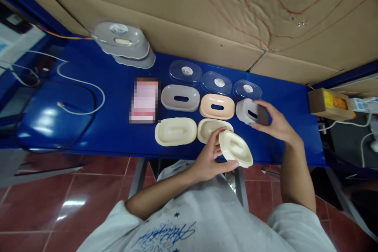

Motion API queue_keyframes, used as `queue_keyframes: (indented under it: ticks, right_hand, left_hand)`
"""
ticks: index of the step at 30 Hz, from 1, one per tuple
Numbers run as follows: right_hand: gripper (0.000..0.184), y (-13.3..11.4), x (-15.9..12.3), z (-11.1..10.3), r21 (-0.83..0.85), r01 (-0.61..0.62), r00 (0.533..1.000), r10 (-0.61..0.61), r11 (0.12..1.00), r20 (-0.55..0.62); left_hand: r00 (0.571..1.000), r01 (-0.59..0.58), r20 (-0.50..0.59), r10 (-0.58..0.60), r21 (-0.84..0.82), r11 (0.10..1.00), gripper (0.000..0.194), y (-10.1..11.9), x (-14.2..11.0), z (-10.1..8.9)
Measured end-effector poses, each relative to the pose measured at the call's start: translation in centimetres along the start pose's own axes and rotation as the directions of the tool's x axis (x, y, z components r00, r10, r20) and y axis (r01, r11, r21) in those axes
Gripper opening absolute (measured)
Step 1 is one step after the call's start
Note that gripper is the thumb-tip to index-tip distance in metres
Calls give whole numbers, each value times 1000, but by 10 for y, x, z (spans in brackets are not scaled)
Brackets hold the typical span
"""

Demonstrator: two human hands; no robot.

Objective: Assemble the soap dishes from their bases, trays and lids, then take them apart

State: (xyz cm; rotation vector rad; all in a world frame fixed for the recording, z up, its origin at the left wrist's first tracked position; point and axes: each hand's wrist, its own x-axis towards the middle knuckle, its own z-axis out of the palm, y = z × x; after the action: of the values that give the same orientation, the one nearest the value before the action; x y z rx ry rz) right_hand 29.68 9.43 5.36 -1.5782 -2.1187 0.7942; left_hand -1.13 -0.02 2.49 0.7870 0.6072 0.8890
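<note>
Head view: our left hand [211, 161] pinches a tilted cream tray [236, 147] by its edges. To its right and farther ahead, our right hand [276, 120] grips a grey box [243, 111] by one end, at the blue table [280, 149]. Just ahead of our left hand sits a second cream tray [203, 132], partly hidden by it; beyond lies a peach box [205, 108]. Three clear lids [212, 82] lie past our hands.

- The table [118, 138] is coloured blue.
- The peach tray [205, 107] is flanked by grey trays [168, 98].
- Nearer than it, dishes [175, 130] are coloured cream.
- Behind it, clear lids [177, 75] are marked with white labels [187, 71].
</note>
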Motion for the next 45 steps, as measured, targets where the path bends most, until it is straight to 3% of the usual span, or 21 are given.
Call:
queue_keyframes:
  ticks: [2, 5, 9, 13, 16, 18, 19, 20, 22, 23, 25, 28, 30, 31, 35, 37, 41, 43, 45]
  right_hand:
    - [84, 15, 12, 2, -151, 10, 1000, -14, 988, -21]
    - [90, 19, 17, 3, -228, 60, 998, -61, 972, 5]
    - [98, -22, -9, 4, -178, 123, 992, -126, 976, -3]
    - [105, -75, -47, 19, 8, 217, 952, -213, 976, 218]
    - [92, -86, -63, 30, 16, 206, 954, -204, 978, 221]
    - [86, -77, -68, 33, -20, 161, 971, -155, 987, 182]
    - [84, -69, -70, 34, -57, 126, 980, -115, 990, 162]
    - [80, -61, -72, 34, -102, 87, 987, -72, 991, 143]
    - [74, -44, -74, 34, -181, 25, 994, -5, 983, 111]
    - [71, -37, -74, 35, -207, 10, 994, 12, 978, 104]
    - [66, -27, -74, 38, -240, 3, 994, 22, 971, 104]
    - [60, -21, -75, 41, -281, 6, 994, 25, 960, 108]
    - [58, -25, -76, 44, -315, 0, 994, 34, 949, 102]
    - [58, -30, -76, 46, -332, -1, 995, 33, 943, 90]
    - [63, -59, -74, 66, -345, 36, 999, -47, 938, -25]
    - [64, -76, -69, 82, -330, 90, 992, -113, 940, -52]
    - [56, -105, -55, 112, -320, 178, 969, -222, 931, -107]
    - [53, -120, -45, 125, -281, 223, 952, -270, 933, -142]
    - [47, -137, -33, 140, -253, 312, 935, -343, 916, -86]
  left_hand:
    - [1000, -4, 7, 4, 14, 1000, 93, 1, -2, 0]
    - [1000, -3, 3, 3, 8, 1000, 91, 0, -2, 1]
    - [999, -23, -46, 22, -20, 1000, 91, -2, 0, 2]
    - [996, -78, -48, 77, -14, 997, 97, -5, 4, 3]
    - [992, -120, 41, 116, 87, 989, 102, -4, 3, 3]
    - [979, -205, 74, 192, 273, 940, 102, 2, -4, -3]
    - [965, -262, 80, 251, 404, 876, 102, 7, -10, -9]
    - [941, -317, 90, 326, 570, 758, 98, 13, -17, -16]
    - [857, -412, 204, 473, 824, 390, 83, 25, -33, -35]
    - [829, -394, 241, 504, 892, 222, 77, 29, -40, -44]
    - [823, -278, 251, 510, 960, -23, 66, 34, -53, -61]
    - [861, -141, 222, 457, 969, -204, 49, 28, -59, -75]
    - [884, -117, 190, 427, 974, -192, 44, 20, -57, -77]
    - [892, -118, 165, 420, 984, -137, 43, 16, -54, -77]
    - [928, -151, 43, 369, 951, 269, 46, 10, -42, -78]
    - [946, -159, 26, 323, 906, 392, 45, 13, -40, -80]
    - [936, -181, 43, 349, 910, 373, 41, 21, -55, -88]
    - [888, -198, 8, 459, 909, 368, 39, 23, -69, -93]
    - [814, -194, -95, 574, 886, 422, 32, 24, -84, -95]
